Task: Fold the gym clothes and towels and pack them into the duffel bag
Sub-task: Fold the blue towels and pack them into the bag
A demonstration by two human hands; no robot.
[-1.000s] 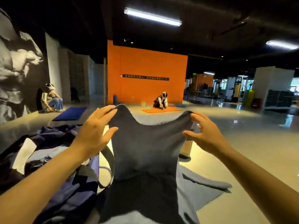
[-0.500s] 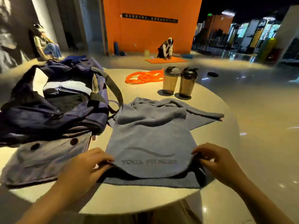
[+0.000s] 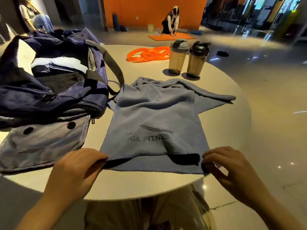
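Both hands pinch the near corners of a half-folded towel

The left hand (image 3: 78,170) and right hand (image 3: 230,168) each pinch a near corner of the grey-blue towel (image 3: 156,120), which lies doubled on the round counter (image 3: 221,135) — its far end bunched. The navy duffel bag (image 3: 54,83), just left, gapes open with clothes already inside; this towel needs more folding, then packing. Beyond it stand two shaker bottles (image 3: 187,58) and orange resistance bands (image 3: 147,54).

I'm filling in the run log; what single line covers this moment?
step: fold towel | towel: doubled on table | left hand, right hand: pinch near corners | duffel bag: open
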